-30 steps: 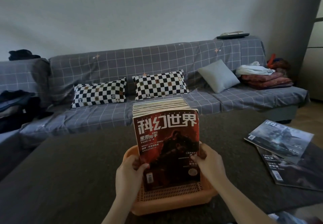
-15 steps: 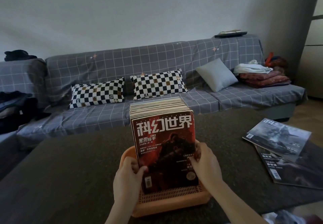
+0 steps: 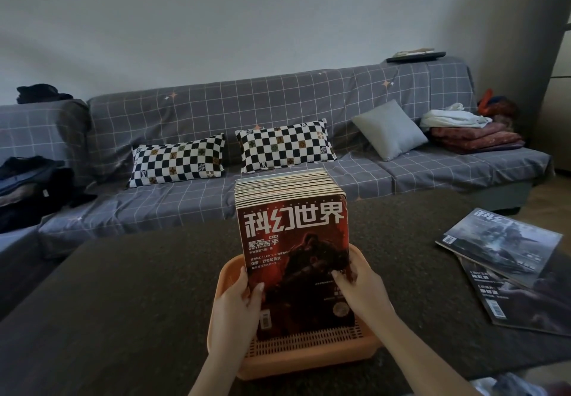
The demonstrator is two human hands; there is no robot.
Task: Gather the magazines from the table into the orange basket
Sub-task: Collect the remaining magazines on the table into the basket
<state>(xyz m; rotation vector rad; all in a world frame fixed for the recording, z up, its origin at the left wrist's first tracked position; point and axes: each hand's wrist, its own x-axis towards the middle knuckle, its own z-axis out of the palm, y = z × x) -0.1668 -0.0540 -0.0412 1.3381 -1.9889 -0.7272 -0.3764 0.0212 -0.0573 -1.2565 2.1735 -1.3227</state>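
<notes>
Our left hand and right hand clamp the upright red-covered magazine stack; we should lower it evenly into the orange plastic basket beneath them.

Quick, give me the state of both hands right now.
Left hand: grips the magazine stack.
Right hand: grips the same stack.

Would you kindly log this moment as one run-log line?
left hand grips magazine stack | right hand grips it | stack upright in orange basket | two magazines on table
</notes>
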